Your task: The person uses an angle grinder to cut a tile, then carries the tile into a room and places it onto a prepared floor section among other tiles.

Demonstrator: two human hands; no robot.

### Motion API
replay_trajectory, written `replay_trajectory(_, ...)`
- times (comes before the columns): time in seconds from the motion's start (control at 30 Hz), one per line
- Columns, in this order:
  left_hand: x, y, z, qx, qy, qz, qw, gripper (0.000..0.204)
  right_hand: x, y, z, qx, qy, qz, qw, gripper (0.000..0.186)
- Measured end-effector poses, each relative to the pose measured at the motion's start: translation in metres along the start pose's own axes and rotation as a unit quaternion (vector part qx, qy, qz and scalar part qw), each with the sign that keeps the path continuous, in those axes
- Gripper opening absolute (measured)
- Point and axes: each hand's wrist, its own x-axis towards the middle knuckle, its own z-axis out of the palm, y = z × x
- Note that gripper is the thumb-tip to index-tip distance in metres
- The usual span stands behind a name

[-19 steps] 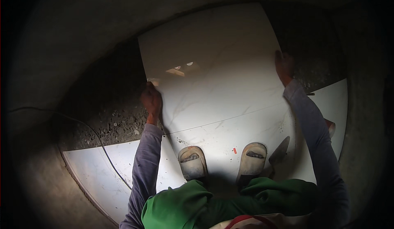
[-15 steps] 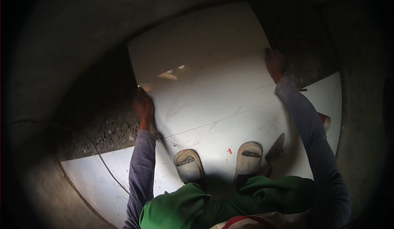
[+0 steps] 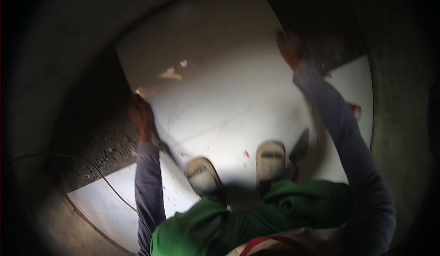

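Observation:
A large white glossy floor tile (image 3: 201, 45) with faint veining lies in front of my feet, its surface mirroring some bright spots. My left hand (image 3: 141, 114) is closed at the tile's left edge, the fingertips hidden at the rim. At the opposite edge, farther off, my right hand (image 3: 290, 49) is closed on the tile's right side, blurred and dim. Nearer to me, another white tile (image 3: 229, 155) lies under my sandalled feet, with a small red mark (image 3: 246, 153) on it. Blur hides the joint between the two tiles.
A pointed trowel (image 3: 300, 145) lies right of my right sandal (image 3: 270, 159). Dark rubble (image 3: 103, 157) borders the tile on the left. A black cable (image 3: 98, 169) crosses the left-hand white tile (image 3: 110, 194). A reddish round object (image 3: 355, 110) is partly hidden behind my right arm.
The whole view has shifted, so tile, feet and trowel appear higher and farther left. Both hands stay at the tile's edges. Any slide of the tile itself is too blurred to tell.

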Motion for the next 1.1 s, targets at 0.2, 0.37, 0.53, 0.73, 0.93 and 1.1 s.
replay_trajectory(0.2, 0.003, -0.074, 0.022, -0.079, -0.084, 0.063, 0.991, 0.051, 0.000, -0.015, -0.011, 0.012, -0.050, 0.140, 0.989, 0.045)
replay_trajectory(0.37, 0.029, -0.143, 0.034, -0.398, -0.209, -0.054, 0.892, 0.046, 0.010, -0.046, -0.043, -0.014, -0.085, 0.083, 0.993, 0.046)
replay_trajectory(0.53, 0.038, -0.164, 0.039, -0.172, -0.161, 0.055, 0.970, 0.041, 0.025, -0.045, -0.068, 0.074, -0.234, 0.159, 0.956, 0.045)
replay_trajectory(0.73, 0.025, -0.136, 0.032, -0.062, -0.081, 0.186, 0.977, 0.044, 0.027, -0.037, -0.056, 0.012, -0.202, 0.151, 0.968, 0.042)
replay_trajectory(0.93, 0.037, -0.137, 0.030, -0.138, -0.164, 0.023, 0.976, 0.048, 0.030, -0.038, -0.055, 0.031, -0.196, 0.145, 0.969, 0.041)
replay_trajectory(1.1, 0.029, -0.122, 0.025, -0.139, -0.174, -0.041, 0.974, 0.048, 0.020, -0.031, -0.058, 0.068, -0.187, 0.167, 0.966, 0.040)
